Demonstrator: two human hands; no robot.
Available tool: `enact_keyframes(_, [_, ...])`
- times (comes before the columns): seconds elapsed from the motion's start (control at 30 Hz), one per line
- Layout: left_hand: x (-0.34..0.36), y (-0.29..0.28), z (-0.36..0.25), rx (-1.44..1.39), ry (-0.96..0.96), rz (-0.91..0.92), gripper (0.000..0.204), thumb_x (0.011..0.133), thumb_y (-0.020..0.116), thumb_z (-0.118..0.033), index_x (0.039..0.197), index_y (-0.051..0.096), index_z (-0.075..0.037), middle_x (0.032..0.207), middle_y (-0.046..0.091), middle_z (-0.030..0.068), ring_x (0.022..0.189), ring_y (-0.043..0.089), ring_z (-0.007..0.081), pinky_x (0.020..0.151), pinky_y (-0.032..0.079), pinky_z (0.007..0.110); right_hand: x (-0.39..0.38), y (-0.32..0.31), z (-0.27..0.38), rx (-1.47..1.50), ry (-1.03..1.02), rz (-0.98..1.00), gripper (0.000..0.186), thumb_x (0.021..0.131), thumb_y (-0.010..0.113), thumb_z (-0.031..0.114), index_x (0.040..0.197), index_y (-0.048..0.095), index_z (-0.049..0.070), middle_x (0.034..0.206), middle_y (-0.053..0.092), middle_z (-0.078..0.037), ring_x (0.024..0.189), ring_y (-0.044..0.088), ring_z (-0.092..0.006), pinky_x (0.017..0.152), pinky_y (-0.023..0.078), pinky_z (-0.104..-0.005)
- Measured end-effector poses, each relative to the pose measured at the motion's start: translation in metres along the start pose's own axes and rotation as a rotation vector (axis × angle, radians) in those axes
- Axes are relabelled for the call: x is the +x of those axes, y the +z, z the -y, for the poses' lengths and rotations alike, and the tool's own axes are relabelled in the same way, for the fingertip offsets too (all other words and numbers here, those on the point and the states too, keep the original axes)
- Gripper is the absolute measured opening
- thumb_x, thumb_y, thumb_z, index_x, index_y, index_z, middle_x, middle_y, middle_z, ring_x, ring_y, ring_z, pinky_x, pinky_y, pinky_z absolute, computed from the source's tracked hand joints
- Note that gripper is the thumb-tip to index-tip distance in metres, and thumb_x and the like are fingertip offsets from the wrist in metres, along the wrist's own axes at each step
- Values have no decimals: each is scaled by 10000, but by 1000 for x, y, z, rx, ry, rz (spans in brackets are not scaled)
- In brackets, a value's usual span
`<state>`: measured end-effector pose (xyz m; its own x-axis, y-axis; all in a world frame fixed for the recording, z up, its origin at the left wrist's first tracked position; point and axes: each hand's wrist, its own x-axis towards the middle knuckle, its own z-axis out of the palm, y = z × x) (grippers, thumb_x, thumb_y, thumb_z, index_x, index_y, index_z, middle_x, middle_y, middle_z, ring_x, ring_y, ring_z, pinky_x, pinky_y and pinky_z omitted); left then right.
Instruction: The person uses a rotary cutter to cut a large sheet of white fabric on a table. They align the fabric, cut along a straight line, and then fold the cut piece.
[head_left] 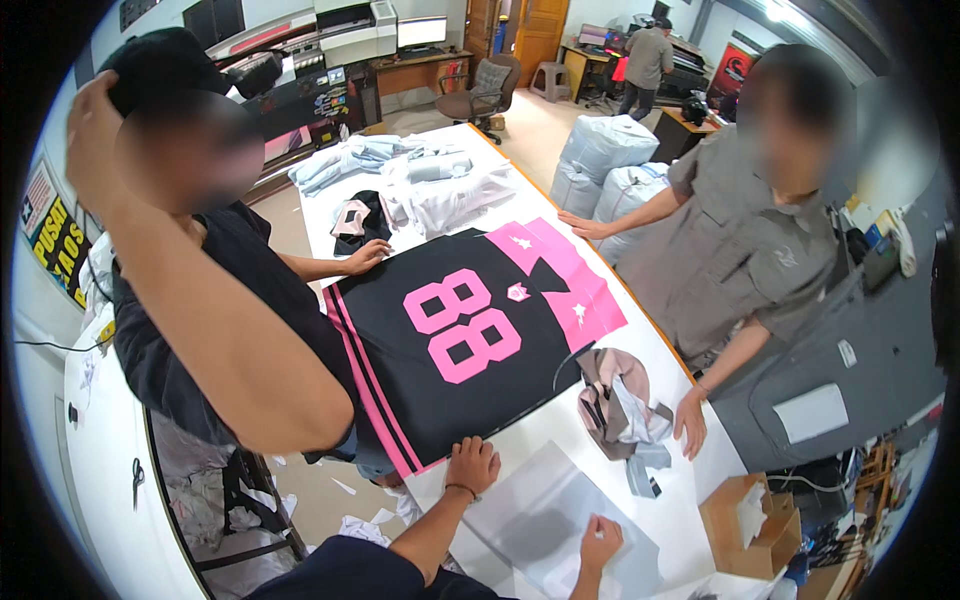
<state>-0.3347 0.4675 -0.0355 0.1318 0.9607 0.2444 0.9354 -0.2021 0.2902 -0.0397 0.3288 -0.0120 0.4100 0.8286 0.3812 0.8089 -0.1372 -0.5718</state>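
Note:
A black jersey panel (400, 340) with pink numbers, pink star-printed sections and striped edging lies spread flat on the white table (525, 425). My left hand (470, 467), with a dark bracelet at the wrist, rests at the panel's near edge. Its fingers lie slightly bent over the border, holding nothing I can see. Over a pale translucent sheet (520, 500) on the table's near part is my right hand (601, 542). Its fingers are curled in, and nothing shows in them. Beyond it sits a crumpled brown and white garment (620, 405).
A person in black (235, 290) stands left, one hand by the panel; another in grey (730, 260) leans at the right edge. Folded light garments (440, 180) and a small black-and-pink piece (360, 222) occupy the far end. A cardboard box (740, 525) stands near right.

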Motion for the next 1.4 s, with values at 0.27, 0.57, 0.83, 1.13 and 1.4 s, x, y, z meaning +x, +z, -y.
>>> enact_keyframes(0.27, [-13,21,5,-110,77,-177,156,903,609,-253,885,628,-99,911,595,81,911,567,293,818,422,474,-130,-180,-94,-206,459,-242,139,876,702,117,888,678,-18,803,630,-121,708,593,-291,638,476,-405])
enact_keyframes(0.57, [-128,-6,-32,-83,-158,-50,428,876,678,-413,1137,607,-82,1102,594,126,1099,527,330,908,436,504,-247,-231,-151,-408,574,-271,327,877,686,249,1054,656,-24,1092,550,-203,1065,502,-390,887,442,-523])
enact_keyframes(0.83, [-124,-13,-47,-92,-392,182,446,829,726,-426,1101,628,-87,1125,592,135,1140,517,339,938,449,501,-276,-242,-163,-449,623,-268,348,865,692,231,1124,641,5,1191,514,-212,1122,479,-408,934,427,-528])
enact_keyframes(1.13, [-104,-11,-42,-88,-449,346,361,847,701,-379,1063,664,-93,1128,647,138,1129,600,333,957,481,497,-278,-246,-179,-356,791,-373,411,856,720,203,1181,605,-20,1242,496,-238,1162,475,-425,1001,420,-510])
enact_keyframes(1.4, [-93,-7,-29,-187,-442,336,465,770,743,-347,1122,653,-57,1081,710,197,1021,682,381,885,545,462,-272,-246,-200,-387,902,-456,527,812,768,146,1271,547,10,1220,499,-208,1144,515,-409,930,485,-489])
